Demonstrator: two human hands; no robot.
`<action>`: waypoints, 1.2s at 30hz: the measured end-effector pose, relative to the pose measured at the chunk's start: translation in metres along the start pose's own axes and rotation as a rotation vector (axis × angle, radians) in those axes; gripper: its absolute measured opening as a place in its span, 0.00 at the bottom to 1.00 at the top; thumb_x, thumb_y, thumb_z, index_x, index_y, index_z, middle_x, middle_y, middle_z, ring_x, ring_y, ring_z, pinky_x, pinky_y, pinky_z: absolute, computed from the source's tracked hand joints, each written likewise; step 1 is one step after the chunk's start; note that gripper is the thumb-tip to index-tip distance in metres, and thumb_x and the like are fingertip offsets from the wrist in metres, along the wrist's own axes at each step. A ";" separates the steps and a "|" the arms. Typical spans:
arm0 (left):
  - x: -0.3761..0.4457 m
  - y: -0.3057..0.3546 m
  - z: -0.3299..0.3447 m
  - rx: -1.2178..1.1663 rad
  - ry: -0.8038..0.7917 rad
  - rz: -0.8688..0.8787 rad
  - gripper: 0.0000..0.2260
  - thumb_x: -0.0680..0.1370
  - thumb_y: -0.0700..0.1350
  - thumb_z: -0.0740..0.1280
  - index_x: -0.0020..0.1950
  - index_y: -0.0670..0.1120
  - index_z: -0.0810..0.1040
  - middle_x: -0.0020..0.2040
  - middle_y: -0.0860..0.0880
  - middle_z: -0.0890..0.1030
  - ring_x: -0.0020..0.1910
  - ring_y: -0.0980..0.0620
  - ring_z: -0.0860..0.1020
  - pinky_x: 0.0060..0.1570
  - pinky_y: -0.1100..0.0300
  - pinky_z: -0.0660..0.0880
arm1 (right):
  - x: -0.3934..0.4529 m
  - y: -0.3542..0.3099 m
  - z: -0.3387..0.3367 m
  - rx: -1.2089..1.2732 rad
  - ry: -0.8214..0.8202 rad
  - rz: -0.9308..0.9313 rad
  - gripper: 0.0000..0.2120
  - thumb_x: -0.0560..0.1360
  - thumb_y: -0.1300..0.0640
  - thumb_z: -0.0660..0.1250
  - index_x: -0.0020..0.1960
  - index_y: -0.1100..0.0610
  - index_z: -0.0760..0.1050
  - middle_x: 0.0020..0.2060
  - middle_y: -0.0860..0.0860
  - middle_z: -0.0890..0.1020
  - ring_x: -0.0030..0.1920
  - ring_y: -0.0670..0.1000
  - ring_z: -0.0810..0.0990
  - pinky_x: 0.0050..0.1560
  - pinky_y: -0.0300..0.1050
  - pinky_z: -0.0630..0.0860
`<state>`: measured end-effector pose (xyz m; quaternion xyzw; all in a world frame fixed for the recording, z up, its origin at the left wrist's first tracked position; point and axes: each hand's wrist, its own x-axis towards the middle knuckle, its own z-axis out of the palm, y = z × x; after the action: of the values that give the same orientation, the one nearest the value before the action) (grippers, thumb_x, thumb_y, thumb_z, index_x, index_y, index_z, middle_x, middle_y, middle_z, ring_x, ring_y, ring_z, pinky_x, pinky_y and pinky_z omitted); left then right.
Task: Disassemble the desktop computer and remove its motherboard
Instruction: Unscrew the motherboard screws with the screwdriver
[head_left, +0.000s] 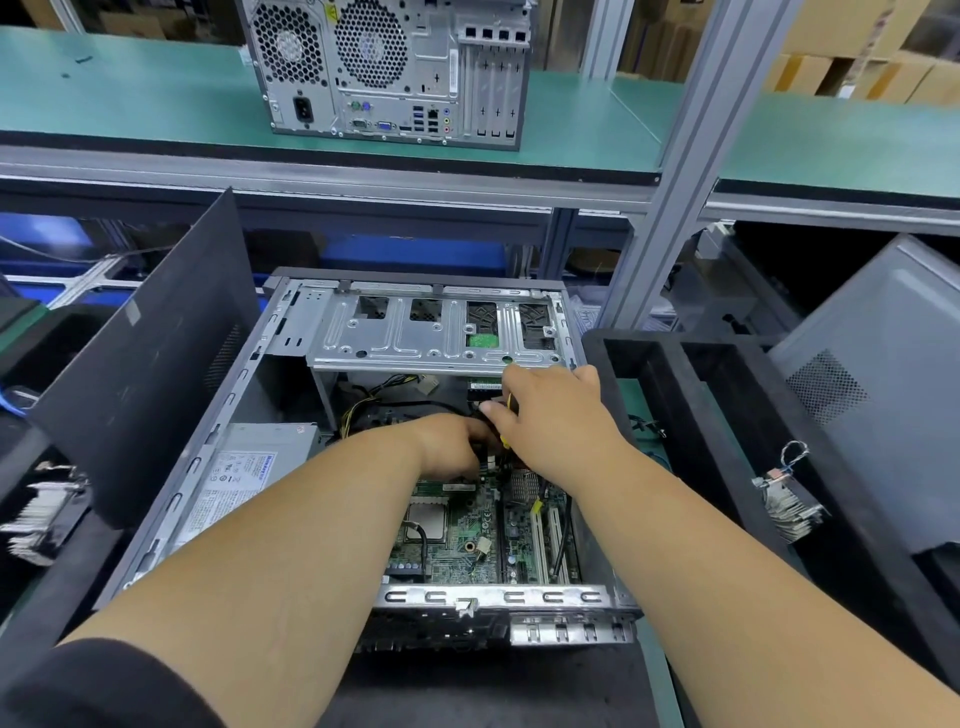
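Motherboard sits in the open case, just right of the PSU. Left hand fingers curl into the cables; right hand grip unclear, something yellow. Yanking could crack a connector

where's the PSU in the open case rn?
In the head view, the power supply sits in the left side of the open case, left of the motherboard and partly hidden by the left forearm.
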<state>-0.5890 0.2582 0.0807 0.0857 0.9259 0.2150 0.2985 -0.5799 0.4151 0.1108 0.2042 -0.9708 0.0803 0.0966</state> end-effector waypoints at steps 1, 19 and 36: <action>0.000 0.000 0.000 -0.005 0.000 0.000 0.23 0.73 0.43 0.68 0.66 0.58 0.73 0.61 0.51 0.77 0.56 0.49 0.77 0.56 0.54 0.75 | 0.000 0.000 0.000 0.003 -0.001 0.000 0.11 0.80 0.43 0.56 0.46 0.50 0.66 0.38 0.48 0.77 0.45 0.55 0.71 0.53 0.52 0.57; 0.006 -0.002 0.001 0.006 0.007 -0.006 0.20 0.74 0.43 0.67 0.65 0.56 0.72 0.50 0.52 0.76 0.43 0.52 0.75 0.37 0.62 0.69 | -0.002 -0.001 -0.004 0.059 -0.023 0.002 0.10 0.73 0.48 0.59 0.49 0.53 0.67 0.41 0.49 0.75 0.46 0.55 0.70 0.52 0.51 0.58; 0.003 -0.001 0.002 -0.041 -0.007 0.004 0.24 0.74 0.42 0.67 0.68 0.58 0.71 0.61 0.52 0.76 0.51 0.51 0.77 0.47 0.59 0.74 | -0.002 -0.002 -0.001 -0.029 0.002 0.006 0.11 0.80 0.47 0.56 0.54 0.54 0.68 0.34 0.48 0.73 0.40 0.56 0.72 0.56 0.53 0.59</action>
<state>-0.5907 0.2591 0.0772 0.0820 0.9200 0.2343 0.3032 -0.5777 0.4144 0.1113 0.2000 -0.9724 0.0666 0.1003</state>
